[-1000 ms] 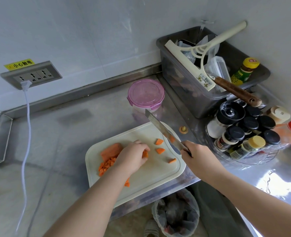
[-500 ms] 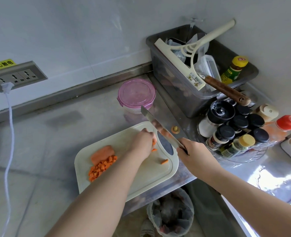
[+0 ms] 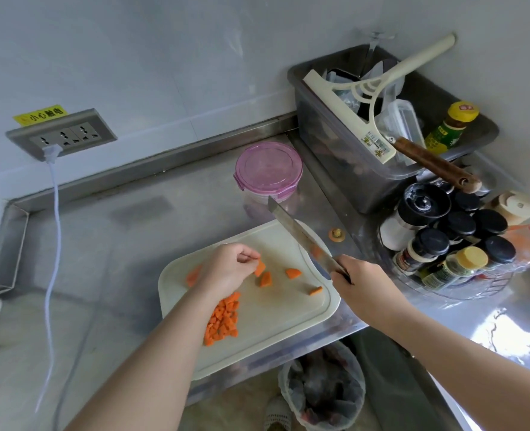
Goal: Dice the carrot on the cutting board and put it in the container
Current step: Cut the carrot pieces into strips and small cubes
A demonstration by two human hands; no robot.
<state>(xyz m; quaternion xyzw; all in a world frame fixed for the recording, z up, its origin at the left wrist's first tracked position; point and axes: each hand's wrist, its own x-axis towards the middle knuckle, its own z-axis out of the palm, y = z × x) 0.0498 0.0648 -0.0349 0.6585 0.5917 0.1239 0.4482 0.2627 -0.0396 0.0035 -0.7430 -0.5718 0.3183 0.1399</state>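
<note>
Diced pile (image 3: 223,318) is sitting at near side of board (image 3: 288,312). L hand (image 3: 226,270) is pinching a carrot chunk (image 3: 260,269); R hand (image 3: 363,287) is gripping knife (image 3: 301,234), blade pointing away. Mid-dicing, prob.; next needs chunks lined up under blade. Container (image 3: 268,172) is waiting beyond, lid on.

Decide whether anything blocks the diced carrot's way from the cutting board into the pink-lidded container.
Yes. The pink lid sits on the container, covering its opening. The knife in the right hand also slants over the board at its far corner, tip near the container.
</note>
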